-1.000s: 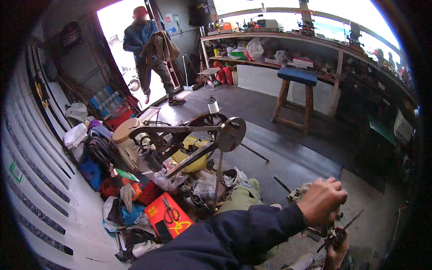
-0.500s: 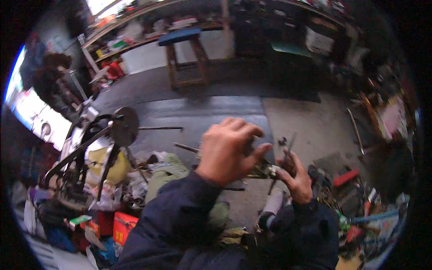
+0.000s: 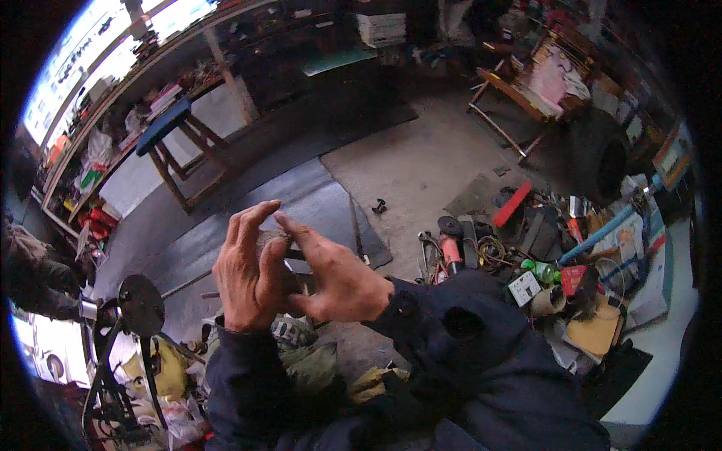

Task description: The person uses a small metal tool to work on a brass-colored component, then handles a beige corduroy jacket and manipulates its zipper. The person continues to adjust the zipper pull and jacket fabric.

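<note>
My left hand (image 3: 248,274) and my right hand (image 3: 342,278) meet in front of me, left of the view's middle. The left fingers curve upward and its thumb stands opposite them. Between that thumb and the fingers a small greyish rough piece (image 3: 269,237) shows, mostly hidden; its kind cannot be made out. From the right side my right fingers reach over to the same spot, bent, with a dark bit behind them. A thin metal rod (image 3: 186,285) sticks out to the left, behind my left hand. Green cloth (image 3: 312,368) lies below my wrists.
A dark round disc on a metal frame (image 3: 141,304) stands at the left. A blue-topped wooden stool (image 3: 164,128) is at the back left. On the right lie a red-bodied power tool (image 3: 451,254), a red bar (image 3: 514,204) and a blue pipe (image 3: 598,239) amid clutter. Farther back is a wooden chair (image 3: 538,90).
The view has swung to the right. My hands, apart before, have come together. The thin tool that stood up from my right hand no longer shows, and my left hand has turned upright.
</note>
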{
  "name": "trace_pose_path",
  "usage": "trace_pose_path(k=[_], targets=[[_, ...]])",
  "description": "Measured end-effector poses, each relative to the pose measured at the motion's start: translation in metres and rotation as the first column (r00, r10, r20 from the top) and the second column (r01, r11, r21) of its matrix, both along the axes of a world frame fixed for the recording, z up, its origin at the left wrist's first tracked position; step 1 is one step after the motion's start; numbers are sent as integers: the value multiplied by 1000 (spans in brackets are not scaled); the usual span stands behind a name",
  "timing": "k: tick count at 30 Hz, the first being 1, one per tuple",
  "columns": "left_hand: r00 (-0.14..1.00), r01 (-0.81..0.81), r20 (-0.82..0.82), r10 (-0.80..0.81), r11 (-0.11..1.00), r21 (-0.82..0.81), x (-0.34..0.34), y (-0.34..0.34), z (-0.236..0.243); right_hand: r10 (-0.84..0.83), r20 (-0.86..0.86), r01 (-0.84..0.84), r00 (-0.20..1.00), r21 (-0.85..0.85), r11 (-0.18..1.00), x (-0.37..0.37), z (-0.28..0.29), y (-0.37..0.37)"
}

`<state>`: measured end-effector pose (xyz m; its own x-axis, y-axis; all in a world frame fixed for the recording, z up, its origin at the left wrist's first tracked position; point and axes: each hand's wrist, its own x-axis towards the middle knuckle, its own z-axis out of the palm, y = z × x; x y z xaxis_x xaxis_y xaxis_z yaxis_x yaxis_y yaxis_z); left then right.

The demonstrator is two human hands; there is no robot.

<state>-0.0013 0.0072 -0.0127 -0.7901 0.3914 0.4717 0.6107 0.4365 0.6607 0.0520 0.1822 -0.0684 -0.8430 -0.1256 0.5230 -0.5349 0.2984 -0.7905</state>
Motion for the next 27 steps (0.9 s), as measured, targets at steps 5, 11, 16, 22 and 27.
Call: trace_pose_path(k=[5, 11, 16, 22, 27], targets=[[998, 46, -37, -46, 999, -20, -2, -4, -5, 9, 207, -29, 978, 93, 995, -15, 1, -4], [994, 96, -63, -93, 994, 54, -2, -17, -19, 44, 208, -59, 977, 66, 996, -32, -4, -9], [997, -23, -66, 30, 994, 103, 19, -58, -37, 108, 204, -90, 973, -94, 992, -35, -11, -12], [980, -196, 18, 197, 980, -21, 47, -98, -54, 2, 302, 65, 953, -214, 975, -38, -6, 23], [987, -163, -19, 162, 982, -99, 49, -99, -57, -353, 119, 371, 928, -222, 902, -56, 0, 89]])
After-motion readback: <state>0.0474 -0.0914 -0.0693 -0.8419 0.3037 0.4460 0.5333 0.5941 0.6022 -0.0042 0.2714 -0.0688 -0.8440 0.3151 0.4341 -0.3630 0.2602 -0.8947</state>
